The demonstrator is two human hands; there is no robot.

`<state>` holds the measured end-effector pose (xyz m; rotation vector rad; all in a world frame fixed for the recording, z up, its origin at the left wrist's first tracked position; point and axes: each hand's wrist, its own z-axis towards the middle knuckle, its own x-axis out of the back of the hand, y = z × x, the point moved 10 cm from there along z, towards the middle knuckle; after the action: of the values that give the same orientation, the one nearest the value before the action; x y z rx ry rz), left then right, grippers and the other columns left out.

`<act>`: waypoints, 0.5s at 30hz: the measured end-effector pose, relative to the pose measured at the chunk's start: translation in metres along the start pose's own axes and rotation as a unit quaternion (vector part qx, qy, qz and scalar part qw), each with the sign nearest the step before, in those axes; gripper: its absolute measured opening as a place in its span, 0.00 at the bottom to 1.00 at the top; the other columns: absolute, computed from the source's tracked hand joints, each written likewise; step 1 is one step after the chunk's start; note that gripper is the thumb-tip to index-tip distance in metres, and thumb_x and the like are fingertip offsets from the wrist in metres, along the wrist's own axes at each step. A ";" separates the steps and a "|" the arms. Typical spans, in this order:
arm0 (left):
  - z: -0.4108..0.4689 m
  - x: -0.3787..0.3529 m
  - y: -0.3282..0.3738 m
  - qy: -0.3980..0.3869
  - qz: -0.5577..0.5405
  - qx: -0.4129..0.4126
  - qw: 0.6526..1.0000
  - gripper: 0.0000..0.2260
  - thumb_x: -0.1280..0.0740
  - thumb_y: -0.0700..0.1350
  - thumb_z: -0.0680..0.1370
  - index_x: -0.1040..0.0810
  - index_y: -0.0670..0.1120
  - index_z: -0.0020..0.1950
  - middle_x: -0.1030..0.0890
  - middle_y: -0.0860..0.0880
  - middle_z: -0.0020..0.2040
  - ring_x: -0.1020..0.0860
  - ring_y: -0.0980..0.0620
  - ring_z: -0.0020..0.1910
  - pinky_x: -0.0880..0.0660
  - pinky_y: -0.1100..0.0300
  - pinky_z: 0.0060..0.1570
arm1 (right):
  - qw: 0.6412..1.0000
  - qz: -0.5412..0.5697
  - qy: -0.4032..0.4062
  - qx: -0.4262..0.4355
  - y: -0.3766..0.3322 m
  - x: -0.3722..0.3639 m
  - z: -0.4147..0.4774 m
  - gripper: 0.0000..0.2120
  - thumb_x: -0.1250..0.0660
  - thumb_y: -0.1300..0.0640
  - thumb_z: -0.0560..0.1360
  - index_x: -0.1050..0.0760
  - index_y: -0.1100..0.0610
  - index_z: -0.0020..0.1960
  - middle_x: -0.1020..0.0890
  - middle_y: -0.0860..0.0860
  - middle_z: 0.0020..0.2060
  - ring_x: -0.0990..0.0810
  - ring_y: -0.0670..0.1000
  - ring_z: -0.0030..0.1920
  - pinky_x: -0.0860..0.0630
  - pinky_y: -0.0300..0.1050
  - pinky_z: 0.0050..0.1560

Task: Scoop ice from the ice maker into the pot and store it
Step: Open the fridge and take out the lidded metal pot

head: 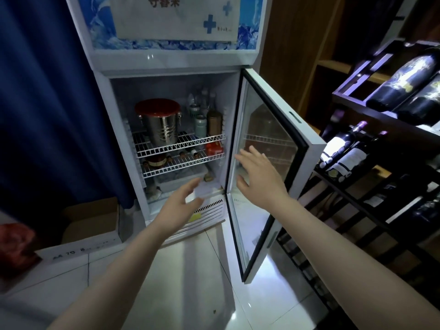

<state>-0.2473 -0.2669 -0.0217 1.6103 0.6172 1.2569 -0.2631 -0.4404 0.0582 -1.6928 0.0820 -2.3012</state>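
A tall white display fridge point(166, 63) stands in front of me, its glass door point(266, 163) swung wide open to my right. To the right of that is a dark wine rack point(371, 177) with bottles lying on their sides, and a blue curtain point(47, 103) hangs to the left above a cardboard box point(92, 220) on the tiled floor. Inside the fridge, the steel pot point(162, 128) with its red lid point(157, 107) sits on the top wire shelf point(181, 145), at the left, with several bottles and a can point(200, 126) beside it on the right. More small bottles lie on the shelf below. My right hand point(259, 177) is spread flat and empty in front of the door's inner glass; whether it touches I cannot tell. My left hand point(183, 198) hovers low before the fridge opening, fingers loose, gripping nothing.
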 end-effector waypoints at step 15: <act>0.127 0.130 -0.042 0.132 -0.046 0.053 0.989 0.21 0.37 0.42 0.80 0.34 0.48 0.72 0.29 0.55 0.67 0.30 0.57 0.66 0.32 0.72 0.52 | 0.971 0.235 -0.033 -0.025 -0.015 -0.082 0.209 0.22 0.36 0.53 0.78 0.32 0.52 0.71 0.27 0.48 0.68 0.29 0.49 0.67 0.32 0.44 0.65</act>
<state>-0.0786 -0.1895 -0.0027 1.4934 0.9273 1.3991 -0.0464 -0.3801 0.0506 -1.5647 0.4781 -1.9030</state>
